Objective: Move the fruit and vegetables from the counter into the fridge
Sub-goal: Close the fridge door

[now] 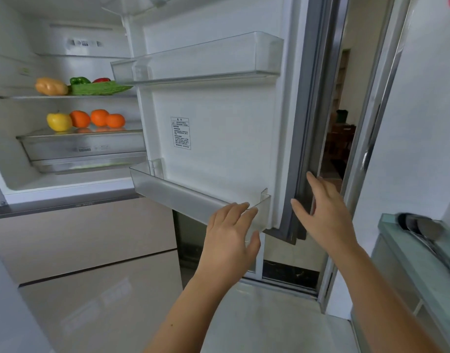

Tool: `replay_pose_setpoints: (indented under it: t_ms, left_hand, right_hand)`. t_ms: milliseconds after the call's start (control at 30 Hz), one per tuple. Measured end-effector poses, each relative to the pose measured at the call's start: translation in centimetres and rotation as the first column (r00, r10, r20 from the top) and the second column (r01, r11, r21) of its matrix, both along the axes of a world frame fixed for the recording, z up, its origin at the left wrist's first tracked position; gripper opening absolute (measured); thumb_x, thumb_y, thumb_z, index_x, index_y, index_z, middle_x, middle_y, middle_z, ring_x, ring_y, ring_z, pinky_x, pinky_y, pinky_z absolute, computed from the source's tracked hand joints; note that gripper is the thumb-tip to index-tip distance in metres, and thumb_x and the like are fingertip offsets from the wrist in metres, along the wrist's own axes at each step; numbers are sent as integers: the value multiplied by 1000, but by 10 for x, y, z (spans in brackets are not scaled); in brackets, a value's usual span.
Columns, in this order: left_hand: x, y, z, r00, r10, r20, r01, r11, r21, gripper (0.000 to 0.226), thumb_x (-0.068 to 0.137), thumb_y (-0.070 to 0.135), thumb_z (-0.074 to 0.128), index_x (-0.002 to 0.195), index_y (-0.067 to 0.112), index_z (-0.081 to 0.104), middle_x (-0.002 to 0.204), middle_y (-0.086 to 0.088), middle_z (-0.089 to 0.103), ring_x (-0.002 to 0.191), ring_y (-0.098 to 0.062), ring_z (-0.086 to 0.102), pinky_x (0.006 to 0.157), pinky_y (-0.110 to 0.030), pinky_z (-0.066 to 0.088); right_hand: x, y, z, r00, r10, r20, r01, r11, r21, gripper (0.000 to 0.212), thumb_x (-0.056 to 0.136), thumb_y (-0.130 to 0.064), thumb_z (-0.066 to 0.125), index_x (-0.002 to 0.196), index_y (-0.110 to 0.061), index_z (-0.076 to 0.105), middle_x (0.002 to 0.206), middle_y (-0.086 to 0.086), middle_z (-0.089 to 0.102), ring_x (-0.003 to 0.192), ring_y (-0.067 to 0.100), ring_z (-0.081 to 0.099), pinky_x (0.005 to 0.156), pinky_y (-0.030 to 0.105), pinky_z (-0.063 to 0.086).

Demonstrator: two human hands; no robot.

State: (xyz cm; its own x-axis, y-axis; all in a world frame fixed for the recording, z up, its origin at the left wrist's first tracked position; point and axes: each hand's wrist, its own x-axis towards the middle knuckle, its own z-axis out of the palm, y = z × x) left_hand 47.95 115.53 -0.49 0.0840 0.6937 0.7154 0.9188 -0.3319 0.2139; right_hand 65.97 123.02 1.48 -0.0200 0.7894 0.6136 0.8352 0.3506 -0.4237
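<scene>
The fridge stands open on the left. A potato (51,86), a green pepper (79,80), a red pepper (101,80) and a bitter gourd (99,88) lie on one glass shelf (28,97). One shelf lower sit a yellow apple (59,121) and three oranges (99,117). The open fridge door (219,128) fills the middle. My left hand (230,235) reaches with straight fingers to the corner of the lower door bin (168,192). With flat fingers my right hand (325,215) lies against the door's grey outer edge. Neither hand holds anything.
An upper door bin (198,59) is mounted higher on the door. Beige drawer fronts (86,240) lie below the fridge compartment. A glass-topped counter (420,253) with a dark utensil stands at the right. Through the gap behind the door a dim room shows.
</scene>
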Motion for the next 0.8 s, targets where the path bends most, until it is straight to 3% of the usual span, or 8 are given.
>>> replay_pose_setpoints:
  t_ms: [100,300,800]
  left_hand:
    - [2,1,-4,1000,14,-2,-14,1000,14,44,81,33,42,112,12,64,116,-7,65,108,-29,59,94,-38,35]
    - [2,-6,-4,999,35,-16,-35,999,19,43,80,31,43,113,12,63,116,-7,64,108,-26,58,94,-34,32]
    - [-40,-61,-13,989,138,47,-139,990,31,43,79,27,44,113,8,63,115,-9,64,108,-22,50,92,-43,43]
  right_hand:
    - [-5,4,-10,999,41,-30,-42,999,-28,74,85,-43,56,145,-19,20,150,14,24,134,31,27,105,44,32]
    - [-24,-1,-13,997,66,-49,-67,997,-23,75,84,-43,57,145,-15,23,149,18,24,136,32,20,107,43,26]
    - [-78,-56,-22,995,8,-103,1,997,81,77,81,-37,65,142,-7,30,142,30,27,132,43,25,105,55,27]
